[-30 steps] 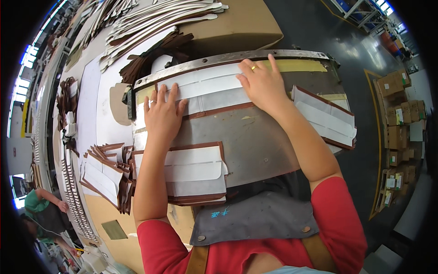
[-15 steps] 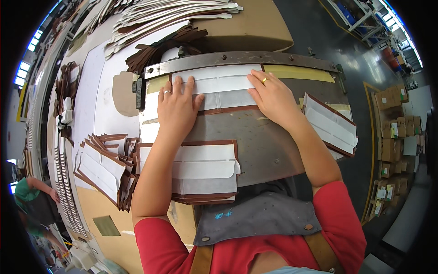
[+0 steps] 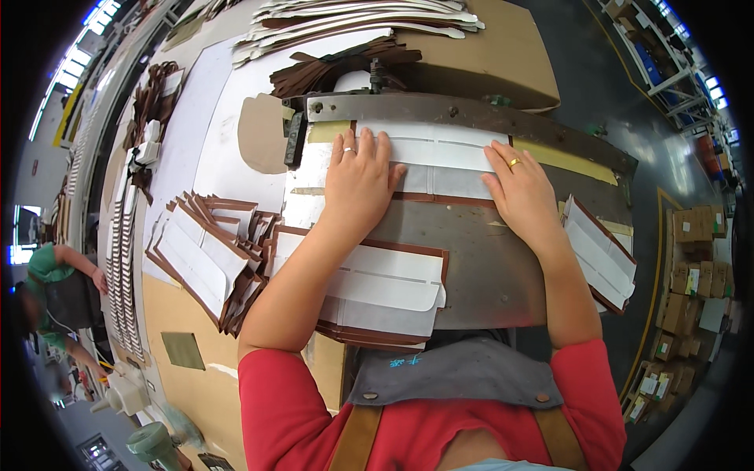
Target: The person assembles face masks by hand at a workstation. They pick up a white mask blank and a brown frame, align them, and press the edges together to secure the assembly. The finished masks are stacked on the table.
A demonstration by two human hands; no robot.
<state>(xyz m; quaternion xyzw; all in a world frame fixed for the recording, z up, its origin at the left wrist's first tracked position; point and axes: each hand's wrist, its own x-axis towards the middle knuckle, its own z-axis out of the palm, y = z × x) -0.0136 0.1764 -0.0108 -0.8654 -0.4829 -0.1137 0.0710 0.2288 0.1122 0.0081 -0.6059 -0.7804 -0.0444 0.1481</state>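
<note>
Both my hands rest on a flat panel (image 3: 440, 151) of white and grey backing with brown edges. Its far edge meets a long metal bar (image 3: 479, 118) across a metal machine plate (image 3: 479, 267). On the panel's left part lies my left hand (image 3: 361, 182), fingers stretched out flat, a ring on one finger. My right hand (image 3: 525, 192) also has its fingers out and presses lightly at the right end. Neither hand grips anything. Nearer to me, beside my left forearm, a stack of similar panels (image 3: 385, 275) overlaps the plate's front left.
Folded brown-edged pieces (image 3: 200, 251) pile up at the left. Another white panel (image 3: 601, 251) lies at the plate's right edge. Brown strips (image 3: 338, 67) and long white strips (image 3: 353, 20) lie beyond the bar, near a cardboard box (image 3: 487, 63). A co-worker (image 3: 67, 282) is far left.
The whole view has shifted, so the scene sits farther right in the picture. Both hands stay flat on the panel, with no clear movement against it.
</note>
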